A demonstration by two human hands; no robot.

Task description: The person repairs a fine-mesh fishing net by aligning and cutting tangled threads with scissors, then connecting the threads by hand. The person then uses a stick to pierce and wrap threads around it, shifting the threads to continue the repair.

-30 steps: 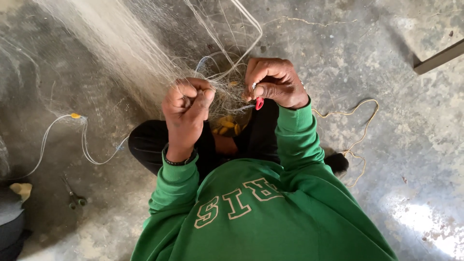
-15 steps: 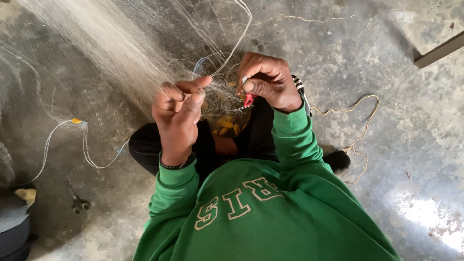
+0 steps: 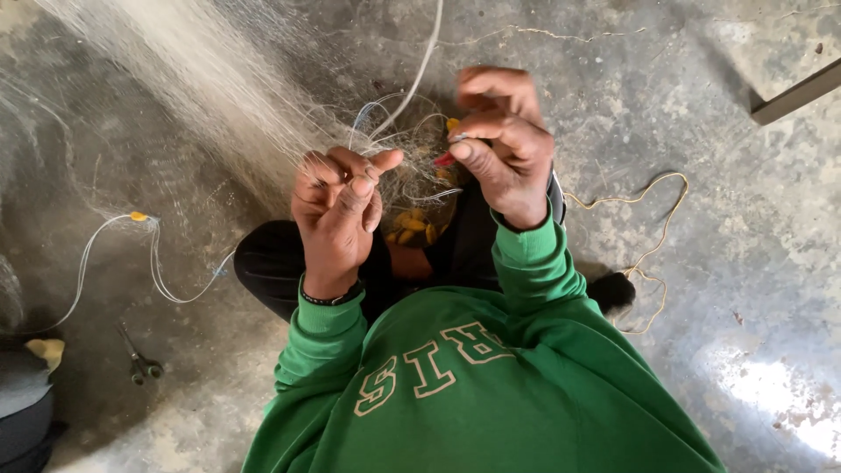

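Note:
A fine pale fishing net [image 3: 201,96] stretches from the upper left down to my hands. My left hand [image 3: 337,206] is closed, pinching a bunch of the net's mesh between thumb and fingers. My right hand [image 3: 504,144] is higher and to the right, gripping a small red netting needle [image 3: 444,159] with thin white cord [image 3: 412,83] running up from it. Both hands are over my lap, in green sleeves. A tangle of net and cord hangs between them.
Small scissors [image 3: 138,361] lie on the concrete floor at the lower left. A white line with an orange float [image 3: 138,216] curls on the left. A yellowish cord [image 3: 653,228] loops on the right. A dark bar [image 3: 793,92] crosses the upper right corner.
My right hand has lifted up and to the right with the red needle, pulling the cord. My left hand has kept its hold on the net and shifted slightly.

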